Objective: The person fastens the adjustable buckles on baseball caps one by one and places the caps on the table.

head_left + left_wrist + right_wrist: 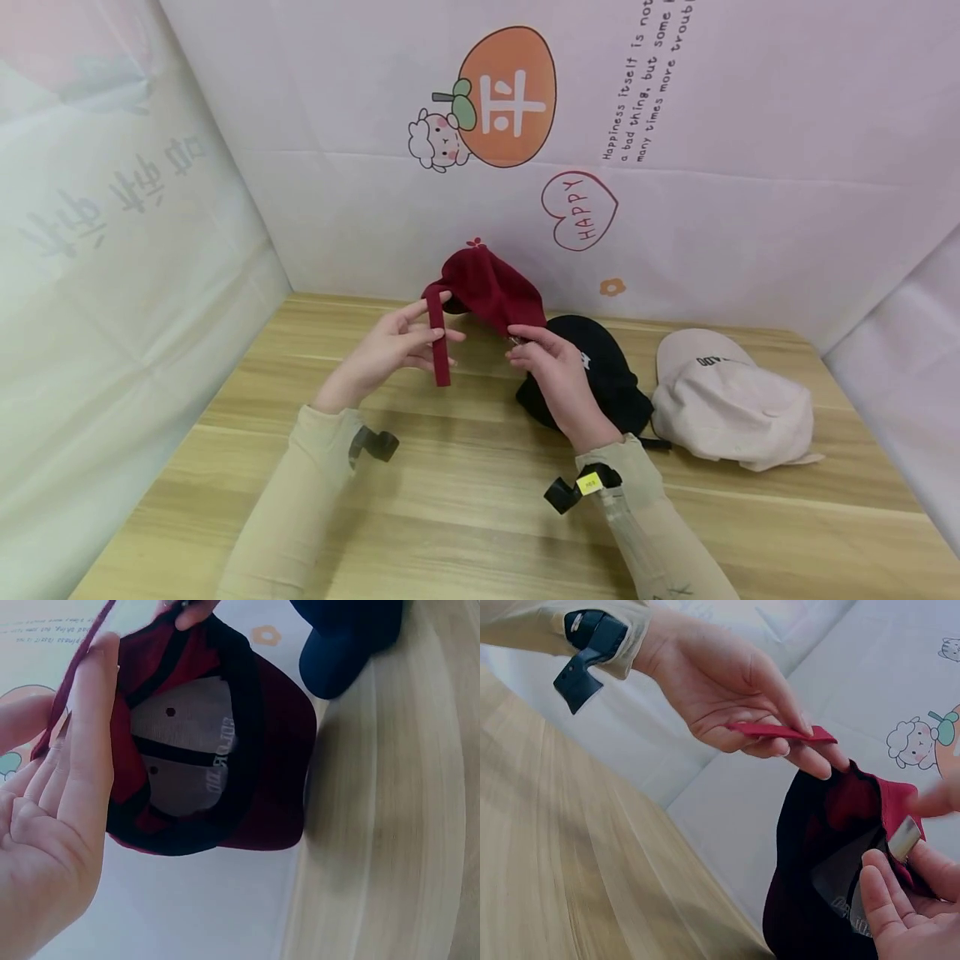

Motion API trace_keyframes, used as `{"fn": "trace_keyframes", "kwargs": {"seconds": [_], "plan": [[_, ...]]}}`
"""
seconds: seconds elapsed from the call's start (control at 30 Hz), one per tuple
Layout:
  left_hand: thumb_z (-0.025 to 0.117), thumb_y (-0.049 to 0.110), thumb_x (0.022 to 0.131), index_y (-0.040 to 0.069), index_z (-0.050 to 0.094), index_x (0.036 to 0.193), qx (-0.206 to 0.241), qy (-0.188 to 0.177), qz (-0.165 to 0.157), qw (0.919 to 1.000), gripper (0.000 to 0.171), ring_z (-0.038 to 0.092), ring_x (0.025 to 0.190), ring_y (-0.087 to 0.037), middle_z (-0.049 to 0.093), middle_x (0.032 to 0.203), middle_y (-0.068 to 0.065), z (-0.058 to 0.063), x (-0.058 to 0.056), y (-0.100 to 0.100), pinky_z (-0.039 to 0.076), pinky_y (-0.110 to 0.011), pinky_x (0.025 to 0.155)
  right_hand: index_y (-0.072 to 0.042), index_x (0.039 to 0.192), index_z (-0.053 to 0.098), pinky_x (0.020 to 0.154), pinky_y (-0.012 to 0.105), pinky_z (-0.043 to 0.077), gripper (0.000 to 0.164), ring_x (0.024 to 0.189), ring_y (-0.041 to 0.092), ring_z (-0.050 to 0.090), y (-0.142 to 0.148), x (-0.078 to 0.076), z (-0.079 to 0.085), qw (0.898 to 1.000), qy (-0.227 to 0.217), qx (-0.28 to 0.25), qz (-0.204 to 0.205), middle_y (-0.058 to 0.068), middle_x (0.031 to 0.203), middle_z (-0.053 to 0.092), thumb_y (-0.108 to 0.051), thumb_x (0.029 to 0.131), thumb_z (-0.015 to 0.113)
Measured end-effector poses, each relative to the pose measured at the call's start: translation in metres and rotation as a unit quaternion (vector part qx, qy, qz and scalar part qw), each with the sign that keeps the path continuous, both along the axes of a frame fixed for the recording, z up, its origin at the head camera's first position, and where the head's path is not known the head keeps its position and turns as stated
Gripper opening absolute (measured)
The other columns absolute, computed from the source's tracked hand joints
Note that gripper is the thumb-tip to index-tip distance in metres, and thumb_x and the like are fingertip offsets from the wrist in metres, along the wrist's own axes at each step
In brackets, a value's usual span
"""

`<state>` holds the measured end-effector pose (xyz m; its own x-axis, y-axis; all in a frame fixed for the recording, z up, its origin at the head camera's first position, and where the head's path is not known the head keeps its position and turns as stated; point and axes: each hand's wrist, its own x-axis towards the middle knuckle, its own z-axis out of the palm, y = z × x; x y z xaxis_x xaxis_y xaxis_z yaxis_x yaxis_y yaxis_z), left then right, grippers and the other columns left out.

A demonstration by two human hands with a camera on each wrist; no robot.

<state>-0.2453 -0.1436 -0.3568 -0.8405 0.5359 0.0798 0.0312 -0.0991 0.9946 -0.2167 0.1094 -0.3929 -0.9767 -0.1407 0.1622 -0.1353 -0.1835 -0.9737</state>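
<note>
A dark red baseball cap (491,287) is held up off the table near the back wall, its opening turned towards the wrist cameras. My left hand (386,342) pinches the cap's red strap (440,358) between thumb and fingers, and the strap's loose end hangs down. On the other side, my right hand (555,371) grips the cap's back edge by a silver metal buckle (904,838). In the left wrist view the cap's brim (281,750) and pale lining (180,724) show. The strap appears out of the buckle.
A black cap (600,358) lies on the wooden table (450,517) behind my right hand. To its right is a pale beige cap (735,408). White printed cloth walls (337,225) stand along the back and both sides.
</note>
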Motion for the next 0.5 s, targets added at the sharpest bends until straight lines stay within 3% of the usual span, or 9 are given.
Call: {"fn": "trace_keyframes", "kwargs": {"seconds": [0.1, 0.3, 0.5], "plan": [[0.050, 0.010, 0.098, 0.020, 0.033, 0.146, -0.008, 0.014, 0.002, 0.9999, 0.052, 0.062, 0.089, -0.044, 0.062, 0.114, -0.019, 0.0031, 0.0030, 0.0012, 0.052, -0.048, 0.078, -0.003, 0.115, 0.062, 0.086, 0.035, 0.048, 0.027, 0.095, 0.031, 0.058, -0.0002, 0.0014, 0.0015, 0.999, 0.014, 0.039, -0.028, 0.016, 0.105, 0.059, -0.011, 0.090, 0.063], [0.050, 0.014, 0.099, 0.020, 0.038, 0.144, -0.021, 0.032, 0.015, 0.9992, 0.047, 0.063, 0.089, -0.042, 0.061, 0.114, -0.019, 0.0073, 0.0046, 0.0027, 0.052, -0.047, 0.078, -0.007, 0.108, 0.070, 0.083, 0.034, 0.049, 0.025, 0.094, 0.024, 0.057, 0.0026, -0.0015, -0.0024, 0.990, 0.039, 0.110, -0.084, 0.009, 0.107, 0.064, -0.023, 0.088, 0.068], [0.056, 0.012, 0.095, 0.019, 0.042, 0.142, -0.022, 0.028, 0.034, 0.9988, 0.049, 0.062, 0.088, -0.041, 0.059, 0.108, -0.023, 0.0078, 0.0039, 0.0029, 0.053, -0.047, 0.076, -0.027, 0.102, 0.074, 0.070, 0.029, 0.046, 0.023, 0.091, 0.015, 0.046, 0.0046, 0.0000, -0.0044, 0.970, 0.074, 0.175, -0.151, 0.002, 0.096, 0.054, -0.040, 0.083, 0.070]]}}
